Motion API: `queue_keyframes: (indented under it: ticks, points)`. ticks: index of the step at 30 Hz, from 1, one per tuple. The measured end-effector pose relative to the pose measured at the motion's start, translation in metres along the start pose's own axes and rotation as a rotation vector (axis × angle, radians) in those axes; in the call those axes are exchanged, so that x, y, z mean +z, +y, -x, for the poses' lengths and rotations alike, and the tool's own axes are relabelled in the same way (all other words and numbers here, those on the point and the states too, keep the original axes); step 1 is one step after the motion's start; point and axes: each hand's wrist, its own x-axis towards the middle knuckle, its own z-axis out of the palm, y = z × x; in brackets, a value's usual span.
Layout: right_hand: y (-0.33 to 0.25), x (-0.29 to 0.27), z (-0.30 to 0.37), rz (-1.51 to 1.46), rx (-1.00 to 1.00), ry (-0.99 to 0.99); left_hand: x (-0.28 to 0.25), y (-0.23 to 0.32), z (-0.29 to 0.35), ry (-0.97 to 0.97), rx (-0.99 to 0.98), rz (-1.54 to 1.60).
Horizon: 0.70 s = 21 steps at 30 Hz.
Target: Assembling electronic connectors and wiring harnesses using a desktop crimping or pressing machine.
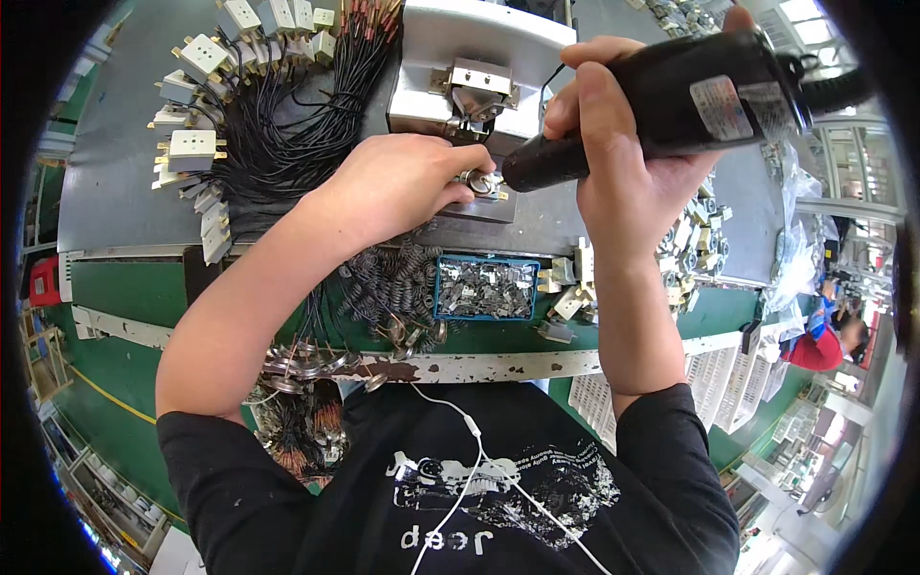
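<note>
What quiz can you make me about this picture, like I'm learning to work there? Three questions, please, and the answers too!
1. True or false: the right hand holds a black power tool.
2. Pick one. Which things lie just left of the blue tray?
A) springs
B) white crates
C) clear plastic bags
3. Fill the gap: near the tool's tip, a small metal part is touched by the ____ hand.

Key:
1. True.
2. A, the springs.
3. Left: the left hand has its fingers on it.
</note>
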Motion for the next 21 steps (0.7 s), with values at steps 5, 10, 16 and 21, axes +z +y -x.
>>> queue_keyframes:
  ticks: [5,10,16,21]
  points:
    - [0.003,-0.003,-0.004,0.125,0.033,-0.120,0.002,-0.005,0.000,0.056,0.078,-0.007]
    - [-0.003,0.011,0.002,0.049,0.046,-0.019,0.007,-0.006,0.000,0.054,0.070,-0.027]
    - [0.005,0.001,0.004,0.100,0.024,-0.112,0.007,-0.003,0.002,0.072,0.075,-0.029]
    - [-0.028,0.020,0.006,0.302,0.286,-0.074,0.004,0.001,0.003,0.021,0.039,-0.061]
